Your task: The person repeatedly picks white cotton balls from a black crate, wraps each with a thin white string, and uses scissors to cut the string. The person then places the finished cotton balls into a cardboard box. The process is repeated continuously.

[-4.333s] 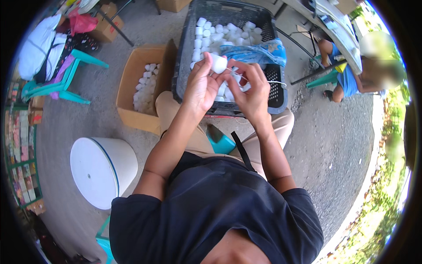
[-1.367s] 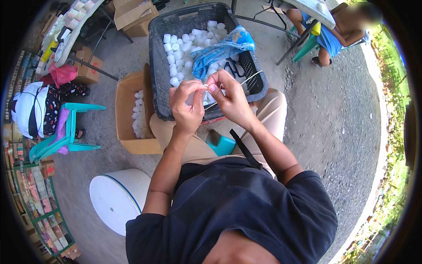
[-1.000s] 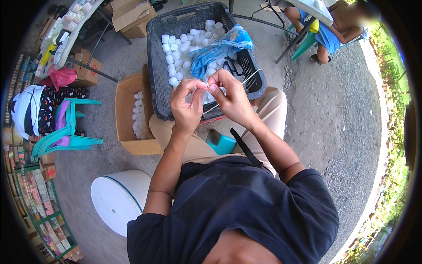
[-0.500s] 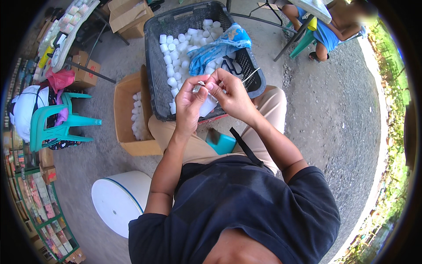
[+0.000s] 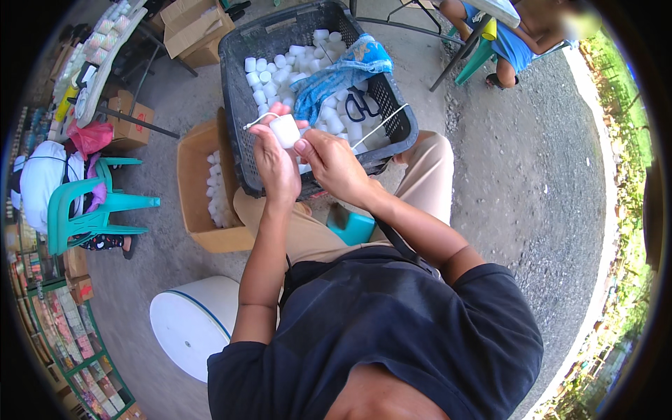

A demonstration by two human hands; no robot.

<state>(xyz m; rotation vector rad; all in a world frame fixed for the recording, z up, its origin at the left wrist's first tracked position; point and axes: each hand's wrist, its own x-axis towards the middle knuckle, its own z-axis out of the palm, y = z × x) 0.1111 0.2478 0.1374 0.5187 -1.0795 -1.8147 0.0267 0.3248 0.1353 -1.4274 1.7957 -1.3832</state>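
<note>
Shirt: dark, short-sleeved shirt (image 5: pixel 378 322) on the person, over beige trousers (image 5: pixel 427 171).
Left hand: the left hand (image 5: pixel 277 171) is palm up above the basket's near side, fingers partly curled, with the white cylinder (image 5: pixel 284 131) held against them.
String: a short white string (image 5: pixel 255 121) sticks out from the cylinder's upper left.
Right hand: the right hand (image 5: pixel 337 168) is just beside the cylinder's lower right, fingers folded in, thumb close to the forefinger; whether it pinches anything I cannot tell.
Basket: black plastic basket (image 5: pixel 236 84) in front of the knees, with many loose white cylinders (image 5: pixel 273 78) in it.
In the basket: dark-handled scissors (image 5: pixel 362 103) on the right, and a blue patterned cloth (image 5: pixel 343 75) lying across the cylinders.
Cord: a white cord (image 5: pixel 381 124) slants across the basket's near right corner.
Box: open cardboard box (image 5: pixel 192 222) left of the basket, more white cylinders (image 5: pixel 215 183) inside.
Bucket: large white bucket (image 5: pixel 192 325) on the floor at the left.
Chair: teal plastic chair (image 5: pixel 105 199) farther left.
Far right: a seated person in blue shorts (image 5: pixel 514 49), near a table (image 5: pixel 498 10).
</note>
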